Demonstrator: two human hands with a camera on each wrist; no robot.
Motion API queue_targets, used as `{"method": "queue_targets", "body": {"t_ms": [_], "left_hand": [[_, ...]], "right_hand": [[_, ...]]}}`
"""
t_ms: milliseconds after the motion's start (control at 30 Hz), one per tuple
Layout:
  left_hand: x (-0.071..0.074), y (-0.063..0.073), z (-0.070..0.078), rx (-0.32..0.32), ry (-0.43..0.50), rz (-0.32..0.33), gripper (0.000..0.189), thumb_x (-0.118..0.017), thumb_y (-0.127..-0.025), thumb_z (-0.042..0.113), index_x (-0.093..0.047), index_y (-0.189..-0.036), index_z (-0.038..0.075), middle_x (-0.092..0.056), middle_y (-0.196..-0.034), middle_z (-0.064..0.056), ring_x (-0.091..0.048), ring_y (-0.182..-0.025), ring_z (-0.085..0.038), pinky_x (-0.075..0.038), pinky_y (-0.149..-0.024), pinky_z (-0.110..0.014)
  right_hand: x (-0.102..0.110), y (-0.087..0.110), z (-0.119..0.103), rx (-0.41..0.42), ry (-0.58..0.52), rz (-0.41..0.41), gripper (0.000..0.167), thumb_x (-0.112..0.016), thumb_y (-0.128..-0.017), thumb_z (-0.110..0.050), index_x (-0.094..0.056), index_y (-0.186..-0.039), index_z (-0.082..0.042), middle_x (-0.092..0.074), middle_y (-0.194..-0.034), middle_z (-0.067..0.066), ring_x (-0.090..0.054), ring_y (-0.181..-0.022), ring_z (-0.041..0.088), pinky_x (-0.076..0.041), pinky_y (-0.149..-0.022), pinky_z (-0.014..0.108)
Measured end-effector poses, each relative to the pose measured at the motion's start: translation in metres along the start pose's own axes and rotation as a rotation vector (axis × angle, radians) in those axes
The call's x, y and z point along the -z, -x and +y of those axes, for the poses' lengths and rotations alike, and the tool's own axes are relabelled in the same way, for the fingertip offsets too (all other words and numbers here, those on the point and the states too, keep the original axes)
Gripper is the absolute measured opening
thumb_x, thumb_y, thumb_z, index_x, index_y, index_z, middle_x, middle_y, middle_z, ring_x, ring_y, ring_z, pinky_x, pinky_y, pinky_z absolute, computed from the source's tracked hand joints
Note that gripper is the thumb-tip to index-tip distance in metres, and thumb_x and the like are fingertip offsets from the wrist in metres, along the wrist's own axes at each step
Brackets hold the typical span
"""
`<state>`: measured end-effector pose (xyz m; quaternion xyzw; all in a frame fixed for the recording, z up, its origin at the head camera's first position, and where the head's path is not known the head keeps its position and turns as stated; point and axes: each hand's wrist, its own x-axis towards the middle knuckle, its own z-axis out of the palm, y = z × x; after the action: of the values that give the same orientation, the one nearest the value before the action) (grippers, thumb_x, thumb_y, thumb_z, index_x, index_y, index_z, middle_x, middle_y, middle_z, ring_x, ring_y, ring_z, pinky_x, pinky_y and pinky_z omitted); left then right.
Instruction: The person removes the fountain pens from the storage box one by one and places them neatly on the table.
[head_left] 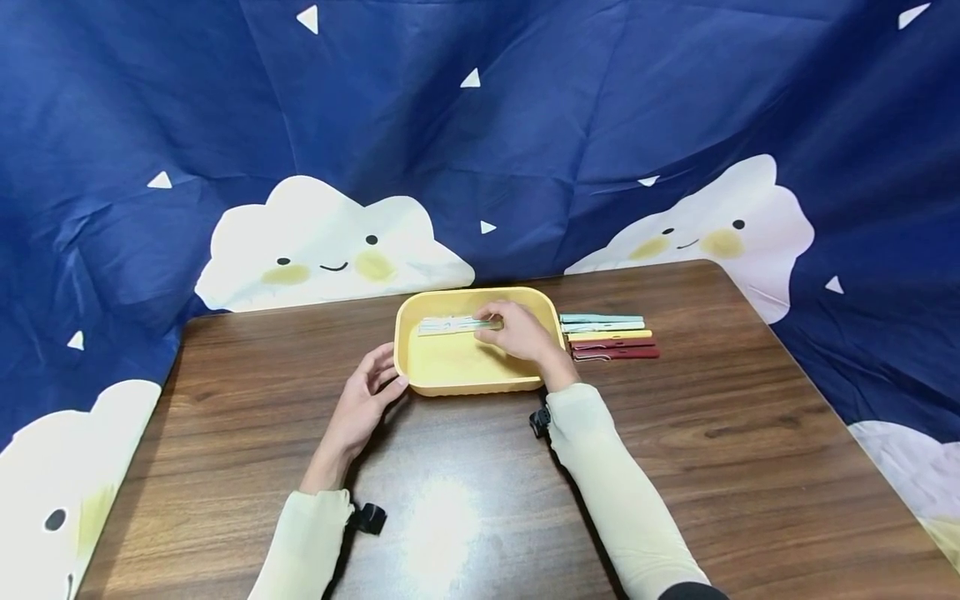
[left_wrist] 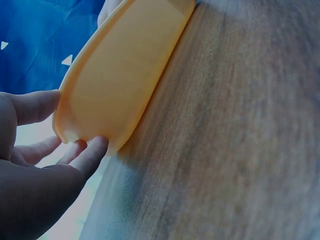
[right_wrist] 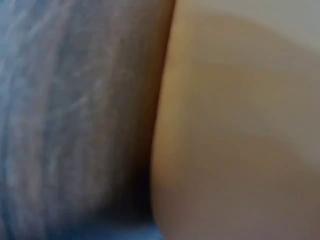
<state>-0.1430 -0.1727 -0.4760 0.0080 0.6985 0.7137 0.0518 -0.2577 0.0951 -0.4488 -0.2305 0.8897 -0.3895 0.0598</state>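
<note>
The yellow bin (head_left: 478,387) sits on the surface (head_left: 720,417), and some pale pens (head_left: 444,326) lie in it, side by side, near its back wall. The left hand (head_left: 362,408) is at the left end of the bin. Its fingers are spread loosely on the outside, touching the wall and the corner. That looks like a good way to stop the bin from sliding. It should stay light, because a hard push could tip or turn the bin.

The right hand (head_left: 519,333) is inside, with its thumb and fingertips at the right ends of the pale pens. I cannot tell if this grip is pinching a pen or only touching. The right wrist view is too blurry to help.

The step seems to be laying pens neatly in the bin. A pen should go down low and flat, lined up with its neighbors. The fingers should open gently, so no pen rolls or gets bumped.

Outside, just past the right wall, lie a teal pen (head_left: 602,318), a yellow pen (head_left: 611,336) and two dark red pens (head_left: 621,353). The right arm should lift clear of the wall when it reaches over.
</note>
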Motion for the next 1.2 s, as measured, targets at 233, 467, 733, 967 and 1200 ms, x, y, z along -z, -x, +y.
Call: {"method": "queue_targets", "body": {"t_ms": [233, 467, 733, 967, 1200], "left_hand": [[0.0000, 0.0002, -0.0005, -0.001, -0.005, 0.006, 0.059, -0.063, -0.098, 0.001, -0.039, -0.152, 0.003, -0.048, -0.144, -0.021, -0.049, -0.132, -0.034, -0.046, -0.094, -0.018], [0.0006, 0.0014, 0.0001, 0.003, -0.008, 0.005, 0.059, -0.063, -0.098, 0.001, -0.039, -0.152, 0.003, -0.048, -0.144, -0.021, -0.049, -0.131, -0.033, -0.046, -0.093, -0.018], [-0.0003, 0.0001, -0.0003, -0.010, -0.009, -0.002, 0.058, -0.063, -0.098, 0.001, -0.039, -0.152, 0.003, -0.048, -0.143, -0.021, -0.049, -0.130, -0.033, -0.046, -0.094, -0.018], [-0.0003, 0.0003, -0.0002, -0.010, -0.010, 0.000, 0.059, -0.063, -0.098, -0.001, -0.038, -0.152, 0.001, -0.048, -0.144, -0.022, -0.049, -0.130, -0.034, -0.046, -0.093, -0.018], [-0.0015, -0.0009, -0.0010, -0.011, 0.004, 0.010, 0.059, -0.063, -0.097, -0.002, -0.039, -0.151, 0.001, -0.048, -0.143, -0.022, -0.050, -0.129, -0.034, -0.047, -0.092, -0.018]], "right_hand": [[-0.0039, -0.0033, 0.0033, -0.032, 0.064, 0.000, 0.030, -0.077, -0.090, -0.017, -0.073, -0.117, -0.005, -0.067, -0.119, 0.012, -0.060, -0.108, 0.029, -0.047, -0.097, 0.043], [-0.0045, -0.0055, 0.0036, -0.058, 0.151, -0.047, 0.030, -0.075, -0.092, -0.019, -0.073, -0.119, -0.006, -0.066, -0.125, 0.011, -0.059, -0.116, 0.028, -0.044, -0.102, 0.041], [-0.0037, -0.0066, 0.0029, -0.058, 0.205, -0.070, 0.031, -0.077, -0.090, -0.013, -0.074, -0.119, -0.005, -0.070, -0.121, 0.009, -0.061, -0.115, 0.026, -0.044, -0.102, 0.037], [-0.0051, -0.0077, 0.0014, -0.071, 0.217, -0.099, 0.025, -0.077, -0.090, -0.010, -0.077, -0.115, -0.006, -0.073, -0.115, 0.007, -0.062, -0.114, 0.025, -0.045, -0.102, 0.037], [-0.0049, -0.0076, 0.0018, -0.063, 0.210, -0.118, 0.011, -0.078, -0.088, -0.007, -0.079, -0.099, -0.009, -0.071, -0.091, 0.000, -0.063, -0.090, 0.017, -0.049, -0.086, 0.031]]}}
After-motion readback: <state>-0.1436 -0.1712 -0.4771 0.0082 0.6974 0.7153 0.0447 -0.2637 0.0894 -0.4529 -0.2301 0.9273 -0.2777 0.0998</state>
